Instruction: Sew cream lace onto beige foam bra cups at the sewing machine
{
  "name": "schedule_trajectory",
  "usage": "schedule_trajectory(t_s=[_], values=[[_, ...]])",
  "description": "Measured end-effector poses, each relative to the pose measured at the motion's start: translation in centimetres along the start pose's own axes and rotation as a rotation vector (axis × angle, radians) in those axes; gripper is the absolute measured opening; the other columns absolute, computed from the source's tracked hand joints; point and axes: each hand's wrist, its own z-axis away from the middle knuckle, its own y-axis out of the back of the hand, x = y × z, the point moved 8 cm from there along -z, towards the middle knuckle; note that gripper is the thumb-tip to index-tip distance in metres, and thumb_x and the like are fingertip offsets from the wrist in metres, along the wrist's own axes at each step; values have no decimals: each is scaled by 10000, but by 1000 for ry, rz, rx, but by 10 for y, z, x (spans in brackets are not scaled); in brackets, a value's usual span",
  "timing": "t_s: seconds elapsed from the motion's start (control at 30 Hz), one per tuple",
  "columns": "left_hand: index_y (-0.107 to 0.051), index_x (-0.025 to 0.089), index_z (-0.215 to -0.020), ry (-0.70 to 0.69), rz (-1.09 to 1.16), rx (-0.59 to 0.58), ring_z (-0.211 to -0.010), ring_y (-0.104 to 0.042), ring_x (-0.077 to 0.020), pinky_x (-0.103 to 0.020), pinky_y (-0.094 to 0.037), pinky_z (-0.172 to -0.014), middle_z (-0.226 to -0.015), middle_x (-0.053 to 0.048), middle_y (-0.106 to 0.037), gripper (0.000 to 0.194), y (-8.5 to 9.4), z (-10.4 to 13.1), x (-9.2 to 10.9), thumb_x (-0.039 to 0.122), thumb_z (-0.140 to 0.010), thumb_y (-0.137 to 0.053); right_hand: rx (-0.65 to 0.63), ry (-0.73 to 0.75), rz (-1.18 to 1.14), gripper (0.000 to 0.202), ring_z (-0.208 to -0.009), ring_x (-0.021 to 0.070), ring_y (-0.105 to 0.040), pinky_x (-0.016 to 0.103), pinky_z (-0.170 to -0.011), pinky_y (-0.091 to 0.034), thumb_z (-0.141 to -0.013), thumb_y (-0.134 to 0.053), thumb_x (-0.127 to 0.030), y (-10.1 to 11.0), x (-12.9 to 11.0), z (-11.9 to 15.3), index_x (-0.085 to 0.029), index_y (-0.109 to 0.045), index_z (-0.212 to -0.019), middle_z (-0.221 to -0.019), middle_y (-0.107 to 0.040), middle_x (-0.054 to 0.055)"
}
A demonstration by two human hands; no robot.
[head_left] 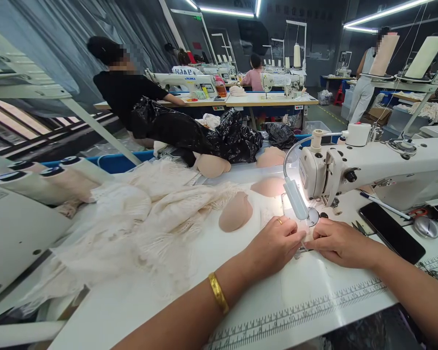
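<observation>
Under the needle end of a white sewing machine [317,170], my two hands meet over a small piece of pale fabric [302,228]. My left hand [277,240] has its fingers pinched on the fabric's left side. From the right, my right hand [337,240] presses its closed fingers on the fabric's near edge; most of the piece is hidden by the hands and the machine. A lit lamp on a bendy metal neck [295,198] shines on this spot. Left of my left hand lies a beige bra cup [236,212], with another cup [268,186] behind it.
Cream lace fabric [156,199] is heaped across the table's left. A black phone [392,232] and small snips [359,228] lie right of my right hand. A printed ruler [299,311] runs along the front edge. Thread cones [69,180] stand at left. A person in black [127,92] sits beyond.
</observation>
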Motion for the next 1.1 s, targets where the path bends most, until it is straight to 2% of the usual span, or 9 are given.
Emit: schedule_trajectory(t_s=[0.13,0.23,0.33,0.43,0.53,0.8,1.1], values=[[-683,181,-956,1,14,32,-775,-506,-190,-336,-436,-777,-863,-55,-616,248,1,-1,0,192,-1040,-450,-22,-68,-22,255,-820,205,-518,316,-675,-431,-1046,-470,-173,2,3,-2,-223,-713,-1106,-862,-614,46],[-692,177,-1016,-37,58,70,-865,-567,-199,-359,-442,-859,-997,-68,-699,229,4,-1,3,161,-1039,-464,-24,-157,2,215,-799,210,-521,334,-672,-427,-1048,-485,-196,2,10,-3,-214,-694,-1094,-838,-616,40],[-691,191,-1028,-64,111,77,-953,-629,-194,-370,-430,-914,-1152,-56,-742,219,3,-2,3,137,-1035,-480,-1,-166,23,210,-782,210,-525,332,-649,-416,-1046,-483,-193,1,12,-3,-223,-689,-1074,-832,-612,38],[-687,197,-992,-30,140,50,-970,-653,-194,-376,-432,-911,-1211,-56,-745,215,-1,-4,-3,154,-1035,-481,28,-171,37,220,-757,205,-524,324,-623,-405,-1035,-484,-173,-1,15,-3,-227,-692,-1085,-814,-599,34],[-679,191,-992,7,158,30,-950,-647,-198,-373,-438,-891,-1173,-72,-747,223,-5,-7,-9,166,-1035,-462,52,-197,38,241,-751,206,-536,313,-598,-392,-1026,-487,-162,-2,20,-2,-239,-692,-1127,-816,-598,36],[-655,191,-873,10,151,27,-795,-605,-196,-330,-429,-761,-853,-57,-677,258,-10,-21,-21,192,-1025,-447,82,-237,130,235,-813,228,-575,299,-578,-363,-1013,-504,-179,-8,33,-2,-233,-687,-1150,-854,-590,53],[-685,192,-870,40,154,39,-834,-629,-221,-358,-464,-795,-810,-74,-669,322,-11,-25,-26,253,-1043,-421,78,-254,155,239,-791,222,-565,300,-574,-348,-1016,-486,-166,-7,35,-1,-234,-679,-1140,-855,-582,54]])
